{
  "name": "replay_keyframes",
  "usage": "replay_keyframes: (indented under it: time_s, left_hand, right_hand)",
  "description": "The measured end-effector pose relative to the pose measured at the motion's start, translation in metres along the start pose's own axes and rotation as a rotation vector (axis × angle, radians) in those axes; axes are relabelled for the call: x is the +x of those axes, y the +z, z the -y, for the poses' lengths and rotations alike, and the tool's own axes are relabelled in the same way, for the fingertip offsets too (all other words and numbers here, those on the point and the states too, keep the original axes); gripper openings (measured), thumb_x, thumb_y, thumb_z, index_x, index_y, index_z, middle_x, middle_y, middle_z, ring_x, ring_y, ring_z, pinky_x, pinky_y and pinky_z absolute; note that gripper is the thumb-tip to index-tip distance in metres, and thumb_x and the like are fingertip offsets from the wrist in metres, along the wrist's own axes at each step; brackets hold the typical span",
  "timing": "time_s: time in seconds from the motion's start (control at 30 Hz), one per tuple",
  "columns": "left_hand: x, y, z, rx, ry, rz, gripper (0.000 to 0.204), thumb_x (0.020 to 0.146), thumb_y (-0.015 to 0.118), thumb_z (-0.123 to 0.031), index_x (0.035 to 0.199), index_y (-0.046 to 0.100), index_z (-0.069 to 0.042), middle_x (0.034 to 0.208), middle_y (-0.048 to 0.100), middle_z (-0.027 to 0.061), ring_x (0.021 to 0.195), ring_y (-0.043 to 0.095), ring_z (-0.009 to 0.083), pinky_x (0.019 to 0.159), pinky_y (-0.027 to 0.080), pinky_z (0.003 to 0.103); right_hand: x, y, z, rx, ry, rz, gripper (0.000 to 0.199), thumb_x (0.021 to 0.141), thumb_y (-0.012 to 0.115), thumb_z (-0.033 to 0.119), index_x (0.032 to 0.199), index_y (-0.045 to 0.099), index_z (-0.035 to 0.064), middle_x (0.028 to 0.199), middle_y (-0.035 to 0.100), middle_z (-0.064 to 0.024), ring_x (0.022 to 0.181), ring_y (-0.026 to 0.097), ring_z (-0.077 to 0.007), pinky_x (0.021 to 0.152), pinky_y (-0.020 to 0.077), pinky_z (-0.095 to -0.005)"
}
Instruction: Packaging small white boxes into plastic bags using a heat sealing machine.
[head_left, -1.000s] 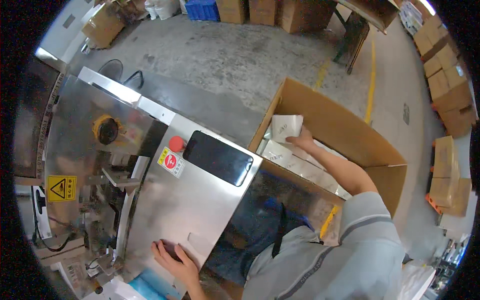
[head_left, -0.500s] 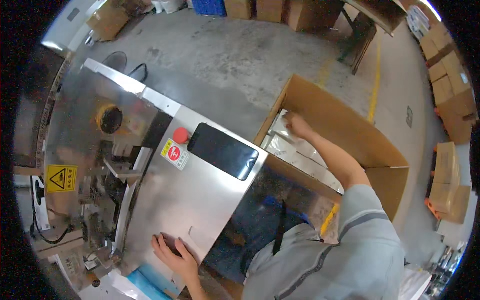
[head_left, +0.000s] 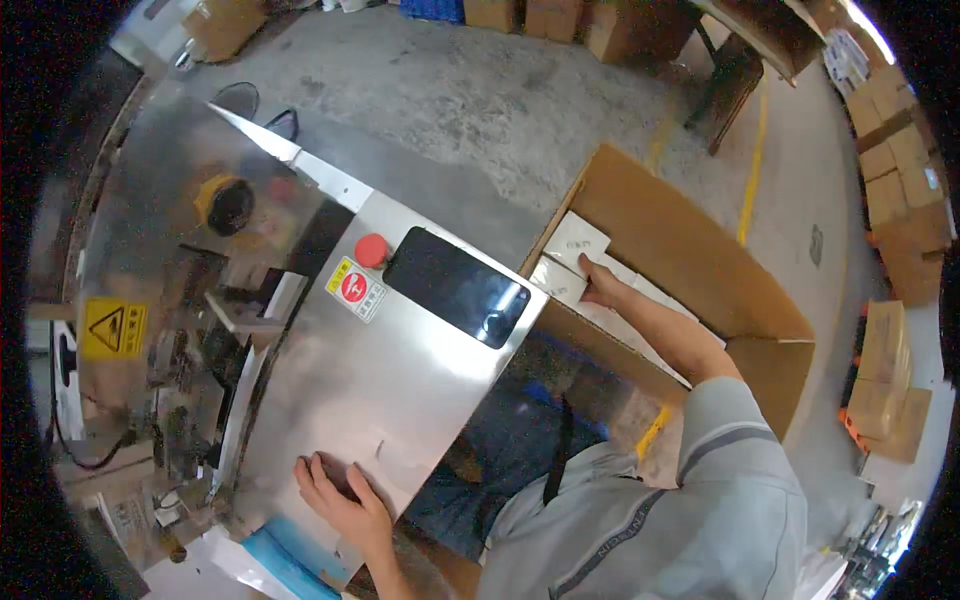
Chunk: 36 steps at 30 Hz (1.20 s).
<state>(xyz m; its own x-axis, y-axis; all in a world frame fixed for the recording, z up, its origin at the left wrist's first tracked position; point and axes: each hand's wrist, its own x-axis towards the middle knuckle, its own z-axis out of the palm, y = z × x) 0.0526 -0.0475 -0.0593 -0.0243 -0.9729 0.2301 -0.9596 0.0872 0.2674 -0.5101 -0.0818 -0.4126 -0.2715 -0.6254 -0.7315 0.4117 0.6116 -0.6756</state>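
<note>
Reaches with right hand (head_left: 605, 288) into open carton (head_left: 690, 250), right of centre, over white boxes (head_left: 557, 281), hiding part of them; cannot tell whether pinching one. Rests left hand (head_left: 350, 500) on steel top (head_left: 400, 385), lower left, with thumb parted from fingers and palm hidden. Holds right hand lower than half a second ago, baring uppermost box (head_left: 577, 238). Shows red-and-white label (head_left: 357, 290) beside black phone (head_left: 457, 287), yellow warning label (head_left: 115, 328) far left; bears only faint print on boxes.

White packs (head_left: 577, 238), brown carton (head_left: 665, 225); silver-grey counter (head_left: 340, 400), black phone (head_left: 455, 285) near its far right corner, red button (head_left: 371, 250) near far edge; pale grey sleeve (head_left: 735, 408), darker grey band (head_left: 735, 438)
</note>
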Motion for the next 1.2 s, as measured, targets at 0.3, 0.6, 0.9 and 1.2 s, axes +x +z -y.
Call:
replay_keyframes:
  time_s: [0.3, 0.6, 0.9, 1.2]
  left_hand:
    - [-0.014, -0.009, 0.022, -0.159, -0.022, -0.147, 0.042, 0.089, 0.067, -0.021, 0.124, 0.059, 0.001, 0.136, 0.052, 0.0274, 0.129, 0.046, 0.0419, 0.110, 0.033, 0.053]
    - [-0.051, -0.151, 0.142, -0.446, -0.415, -0.738, 0.028, 0.101, 0.054, -0.013, 0.122, 0.064, 0.003, 0.110, 0.071, 0.0148, 0.100, 0.065, 0.0180, 0.088, 0.049, 0.030]
    - [-0.108, -0.179, 0.313, -0.181, -0.682, -0.503, 0.034, 0.082, 0.078, -0.028, 0.097, 0.069, 0.001, 0.085, 0.072, 0.0165, 0.075, 0.070, 0.0285, 0.070, 0.053, 0.039]
    - [-0.068, -0.215, 0.200, -0.272, -0.403, -0.766, 0.018, 0.096, 0.059, -0.019, 0.098, 0.066, -0.002, 0.085, 0.070, 0.0189, 0.079, 0.069, 0.0369, 0.067, 0.052, 0.042]
  right_hand:
    - [-0.052, 0.019, 0.062, -0.510, -0.038, 0.072, 0.062, 0.092, 0.065, 0.050, 0.129, 0.051, 0.0021, 0.105, 0.058, -0.0112, 0.088, 0.058, -0.0224, 0.078, 0.0528, -0.0405]
    - [-0.185, 0.020, 0.146, -0.448, -0.492, 0.242, 0.035, 0.101, 0.059, 0.030, 0.118, 0.062, 0.0006, 0.098, 0.066, -0.0041, 0.084, 0.063, -0.0131, 0.067, 0.0487, -0.0284]
    - [-0.288, 0.106, 0.213, -0.459, -0.713, 0.389, 0.040, 0.103, 0.057, 0.028, 0.132, 0.055, 0.0013, 0.120, 0.065, -0.0100, 0.104, 0.066, -0.0205, 0.081, 0.0543, -0.0322]
    - [-0.393, 0.215, 0.227, -0.678, -1.104, 0.508, 0.045, 0.095, 0.060, 0.003, 0.138, 0.051, -0.0027, 0.131, 0.061, -0.0123, 0.118, 0.059, -0.0205, 0.102, 0.0456, -0.0332]
